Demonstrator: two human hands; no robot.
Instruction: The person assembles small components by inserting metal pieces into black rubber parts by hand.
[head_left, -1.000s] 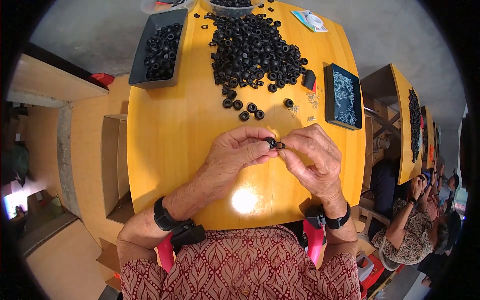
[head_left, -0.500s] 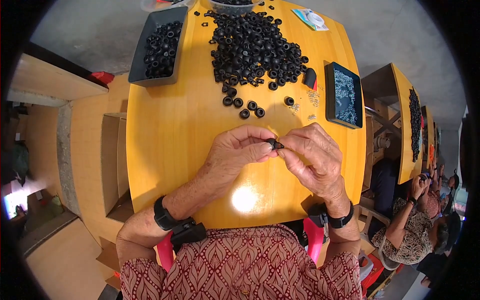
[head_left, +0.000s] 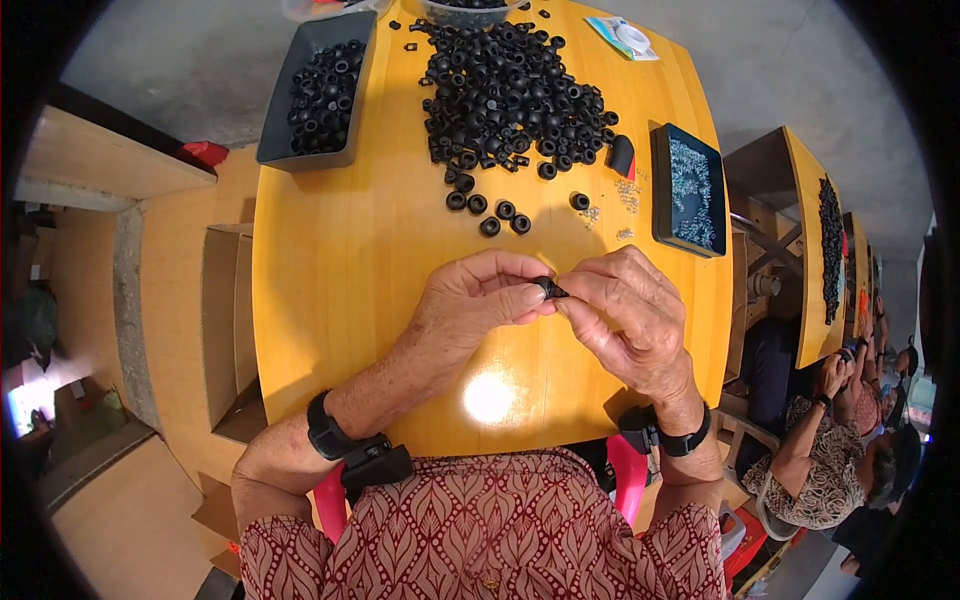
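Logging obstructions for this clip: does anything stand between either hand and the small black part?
Nothing visible does. The left hand and right hand pinch the small black part directly, partly covering it. The nearest loose black pieces lie on the table beyond the hands.

glossy yellow surface (head_left: 340,260) | upper left: grey bin (head_left: 335,160) | upper centre: heap of black parts (head_left: 510,95) | upper right: dark tray (head_left: 690,246), flat packet (head_left: 604,30)

The small black pieces (head_left: 549,288) have drawn closer together between the fingers (head_left: 594,288).
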